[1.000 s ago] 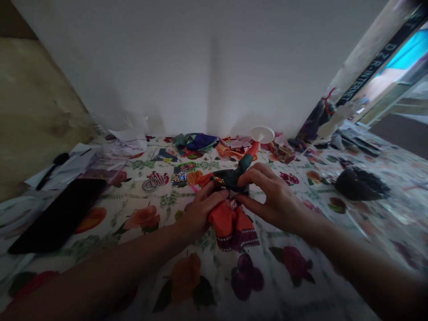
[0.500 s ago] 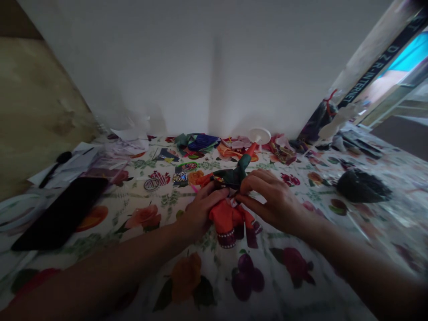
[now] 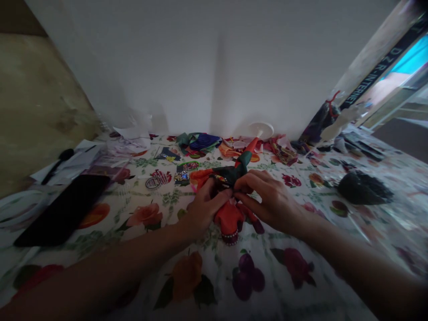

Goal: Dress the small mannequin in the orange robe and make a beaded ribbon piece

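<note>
Both my hands meet over a gathered piece of cloth at the middle of the table. My left hand [image 3: 205, 209] and my right hand [image 3: 267, 196] pinch its dark green satin part [image 3: 227, 176] between their fingers. Below them hangs an orange fabric skirt [image 3: 229, 218] with a dark beaded hem, bunched narrow. An orange strip [image 3: 199, 178] sticks out to the left. A dark green and orange tapered end [image 3: 245, 158] rises towards a white plastic disc [image 3: 261, 129]. My fingers hide the centre of the cloth.
The floral tablecloth [image 3: 214, 276] is strewn with fabric scraps [image 3: 199, 142], papers [image 3: 130, 142] and small trinkets. A black tablet or phone [image 3: 63, 209] lies to the left, a dark crumpled lump [image 3: 363, 188] to the right. A white wall [image 3: 214, 67] stands behind.
The orange skirt has narrowed and folded in under my hands, its beaded hem drawn together. My hands have moved slightly closer, and the tapered end now leans more to the right.
</note>
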### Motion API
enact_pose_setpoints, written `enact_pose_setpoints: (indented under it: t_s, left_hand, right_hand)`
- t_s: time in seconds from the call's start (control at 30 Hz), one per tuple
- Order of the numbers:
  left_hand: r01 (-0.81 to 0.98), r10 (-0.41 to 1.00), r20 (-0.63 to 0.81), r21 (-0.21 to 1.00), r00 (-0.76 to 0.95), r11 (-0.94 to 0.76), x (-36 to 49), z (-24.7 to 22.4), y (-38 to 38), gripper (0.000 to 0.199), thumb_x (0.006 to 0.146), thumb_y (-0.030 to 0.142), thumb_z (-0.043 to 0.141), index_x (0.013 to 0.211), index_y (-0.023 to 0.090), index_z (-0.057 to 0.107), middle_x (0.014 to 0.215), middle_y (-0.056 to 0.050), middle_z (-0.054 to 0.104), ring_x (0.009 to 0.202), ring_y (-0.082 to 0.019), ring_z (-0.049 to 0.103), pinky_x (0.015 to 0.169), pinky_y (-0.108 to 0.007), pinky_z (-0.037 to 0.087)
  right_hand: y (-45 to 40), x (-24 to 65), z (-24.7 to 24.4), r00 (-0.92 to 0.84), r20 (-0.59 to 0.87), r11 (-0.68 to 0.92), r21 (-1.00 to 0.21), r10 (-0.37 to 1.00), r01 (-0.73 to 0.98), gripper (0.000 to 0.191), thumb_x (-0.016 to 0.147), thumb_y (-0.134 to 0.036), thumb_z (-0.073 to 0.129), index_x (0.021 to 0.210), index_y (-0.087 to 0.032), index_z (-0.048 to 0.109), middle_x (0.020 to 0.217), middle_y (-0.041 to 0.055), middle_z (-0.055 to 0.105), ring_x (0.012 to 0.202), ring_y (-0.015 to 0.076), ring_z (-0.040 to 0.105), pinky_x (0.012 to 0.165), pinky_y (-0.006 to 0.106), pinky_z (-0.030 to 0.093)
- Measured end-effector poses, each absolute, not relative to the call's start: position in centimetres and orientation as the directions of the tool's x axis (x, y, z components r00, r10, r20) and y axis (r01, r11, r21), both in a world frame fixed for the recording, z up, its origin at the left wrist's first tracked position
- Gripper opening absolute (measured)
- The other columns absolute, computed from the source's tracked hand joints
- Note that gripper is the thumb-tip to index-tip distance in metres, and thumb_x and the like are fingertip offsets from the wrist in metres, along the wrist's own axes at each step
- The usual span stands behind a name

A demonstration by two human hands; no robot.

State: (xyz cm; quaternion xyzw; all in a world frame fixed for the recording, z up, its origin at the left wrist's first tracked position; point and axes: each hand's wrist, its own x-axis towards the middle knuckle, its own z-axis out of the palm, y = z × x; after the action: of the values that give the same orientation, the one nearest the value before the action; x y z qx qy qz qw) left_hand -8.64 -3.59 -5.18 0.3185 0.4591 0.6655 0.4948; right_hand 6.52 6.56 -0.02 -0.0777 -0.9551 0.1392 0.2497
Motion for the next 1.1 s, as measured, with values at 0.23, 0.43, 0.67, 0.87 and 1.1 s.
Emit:
enact_pose_setpoints:
  t_s: [0.23,0.43,0.67,0.87,1.1]
  left_hand:
    - [-0.451,0.957,-0.049,0.888,-0.284,-0.089,-8.4,-4.7,-3.6,0.025,0.080,0.029,0.073,0.103,0.022,0.065,0.085,0.001,0.065,0.083,-0.016,0.059,0.075,-0.027,0.045]
    - [-0.635,0.952,-0.168,0.772,-0.257,-0.035,-8.3,-4.4,-3.3,0.020,0.073,0.024,0.077,0.091,0.021,0.068,0.080,0.001,0.066,0.073,-0.014,0.060,0.067,-0.024,0.047]
    - [-0.709,0.962,-0.189,0.705,-0.196,-0.006,-8.6,-4.2,-3.2,0.018,0.071,0.021,0.079,0.086,0.018,0.071,0.078,0.000,0.069,0.068,-0.012,0.063,0.064,-0.023,0.049]
    - [-0.727,0.960,-0.220,0.686,-0.173,0.026,-8.7,-4.0,-3.4,0.015,0.071,0.021,0.079,0.083,0.017,0.071,0.076,-0.001,0.070,0.066,-0.012,0.063,0.062,-0.023,0.050]
    - [-0.755,0.974,-0.199,0.654,-0.108,0.049,-9.0,-4.3,-3.4,0.015,0.071,0.020,0.080,0.084,0.016,0.073,0.083,-0.002,0.073,0.072,-0.013,0.066,0.067,-0.022,0.054]
  right_hand:
    - [6.5,6.6,0.3,-0.879,0.449,0.969,-0.243,0.160,0.052,0.010,0.100,-0.018,0.049,0.091,-0.019,0.054,0.085,0.0036,0.056,0.079,0.0175,0.050,0.076,0.034,0.040]
    - [6.5,6.8,0.4,-0.890,0.437,0.974,-0.224,0.127,0.030,0.012,0.101,-0.020,0.046,0.093,-0.019,0.053,0.086,0.0047,0.056,0.080,0.0183,0.049,0.075,0.035,0.040]
    - [6.5,6.6,0.7,-0.891,0.447,0.982,-0.188,0.080,-0.007,0.010,0.101,-0.018,0.046,0.093,-0.018,0.053,0.085,0.0051,0.054,0.080,0.0184,0.047,0.075,0.036,0.040]
    - [6.6,6.8,1.1,-0.882,0.471,0.979,-0.193,0.037,-0.062,0.011,0.101,-0.014,0.045,0.093,-0.018,0.052,0.085,0.0054,0.054,0.079,0.0184,0.047,0.076,0.035,0.042]
    - [6.9,7.4,1.7,-0.888,0.458,0.962,-0.259,0.047,-0.083,0.012,0.100,-0.013,0.045,0.093,-0.020,0.051,0.088,0.0059,0.055,0.081,0.0183,0.049,0.073,0.034,0.044]
